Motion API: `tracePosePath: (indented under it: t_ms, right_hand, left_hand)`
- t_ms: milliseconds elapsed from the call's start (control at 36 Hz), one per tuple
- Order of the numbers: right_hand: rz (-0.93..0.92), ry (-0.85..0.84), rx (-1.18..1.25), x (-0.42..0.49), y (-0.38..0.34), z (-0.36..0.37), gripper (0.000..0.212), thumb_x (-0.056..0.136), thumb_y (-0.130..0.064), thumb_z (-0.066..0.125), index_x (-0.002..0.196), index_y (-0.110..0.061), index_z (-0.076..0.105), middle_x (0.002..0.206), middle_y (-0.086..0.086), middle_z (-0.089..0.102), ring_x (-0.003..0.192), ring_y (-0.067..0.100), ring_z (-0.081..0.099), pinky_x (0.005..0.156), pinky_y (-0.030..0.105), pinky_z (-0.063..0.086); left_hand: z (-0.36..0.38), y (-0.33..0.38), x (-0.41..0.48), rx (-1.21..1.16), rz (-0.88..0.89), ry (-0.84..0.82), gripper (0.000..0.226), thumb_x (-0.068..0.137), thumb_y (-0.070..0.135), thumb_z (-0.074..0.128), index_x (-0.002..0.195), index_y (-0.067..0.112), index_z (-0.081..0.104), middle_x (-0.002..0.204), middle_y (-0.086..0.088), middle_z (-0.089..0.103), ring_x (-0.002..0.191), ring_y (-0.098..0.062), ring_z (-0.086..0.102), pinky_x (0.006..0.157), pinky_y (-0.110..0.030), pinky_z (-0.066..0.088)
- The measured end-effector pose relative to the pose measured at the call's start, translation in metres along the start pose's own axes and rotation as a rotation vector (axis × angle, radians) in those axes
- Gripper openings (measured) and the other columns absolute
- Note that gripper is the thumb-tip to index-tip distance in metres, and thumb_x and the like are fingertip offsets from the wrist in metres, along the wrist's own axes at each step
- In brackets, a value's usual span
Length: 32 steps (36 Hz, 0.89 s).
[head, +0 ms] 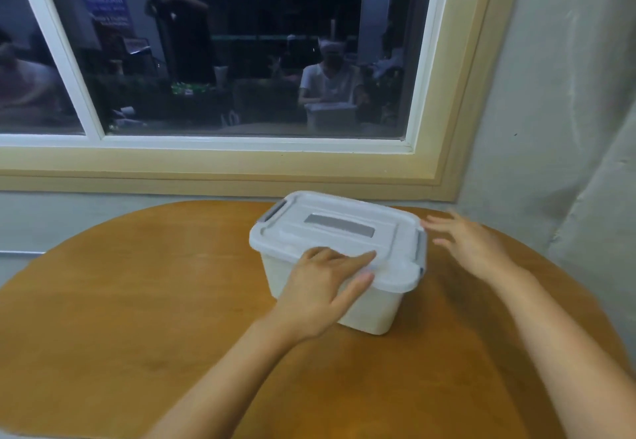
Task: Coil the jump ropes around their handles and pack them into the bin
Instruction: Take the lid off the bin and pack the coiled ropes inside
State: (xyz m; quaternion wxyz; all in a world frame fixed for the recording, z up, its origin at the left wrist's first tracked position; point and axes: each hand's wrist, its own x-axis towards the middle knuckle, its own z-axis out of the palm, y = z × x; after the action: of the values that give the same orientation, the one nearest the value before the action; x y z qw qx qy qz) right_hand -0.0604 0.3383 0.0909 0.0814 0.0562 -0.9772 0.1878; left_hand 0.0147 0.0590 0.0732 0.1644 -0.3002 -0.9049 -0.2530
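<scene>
While the left grip [316,297] is pressing flat on the closed bin [364,314] mid-frame, the right grip [471,249] is hovering spread, empty, beside the side latch [420,249], the likely hold; probably rigid, light plastic; ropes unseen.

White lidded bin [364,304] on round wooden table [137,301], far-centre, lid [330,242] on. Left hand [320,287] rests on lid's near edge, fingers on top. Right hand [471,246] fingers spread, just beside bin's right end. Window [223,60] beyond.

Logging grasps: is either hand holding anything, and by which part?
Nothing is held: the left hand rests on the lid at its near edge; the right hand hovers open.
</scene>
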Motion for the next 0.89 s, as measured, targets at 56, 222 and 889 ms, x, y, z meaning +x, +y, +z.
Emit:
tracePosePath:
  t_ms: [56,222,889]
  right_hand:
    - [0.052,-0.035,-0.073,0.013,-0.015,-0.006,0.051,0.104,-0.006,0.041,0.149,-0.03,0.04,0.163,-0.007,0.023,0.153,0.021,0.009,0.119,0.051,0.023]
    - [-0.058,-0.171,-0.081,0.01,-0.093,0.002,0.066,0.1,-0.063,0.019,0.157,-0.036,0.0,0.165,-0.01,-0.008,0.151,0.024,-0.016,0.122,0.053,0.002]
    - [-0.16,-0.172,-0.208,0.027,-0.09,0.03,0.065,0.097,-0.068,0.02,0.156,-0.039,0.018,0.166,-0.006,0.009,0.153,0.024,0.002,0.122,0.051,0.005]
  left_hand:
    - [-0.01,-0.002,0.018,-0.021,-0.012,-0.041,0.066,0.097,0.061,0.013,0.147,0.033,0.045,0.095,0.011,0.069,0.098,-0.006,0.057,0.11,-0.034,0.028]
    - [-0.042,-0.041,0.055,0.293,-0.332,-0.315,0.078,0.083,0.083,0.006,0.153,0.049,0.009,0.165,0.008,-0.002,0.152,-0.028,-0.004,0.12,-0.055,-0.005]
    - [-0.03,-0.067,0.045,0.376,-0.469,-0.349,0.068,0.09,0.076,0.013,0.153,0.051,0.004,0.166,0.003,-0.001,0.15,-0.037,-0.011,0.118,-0.057,-0.005]
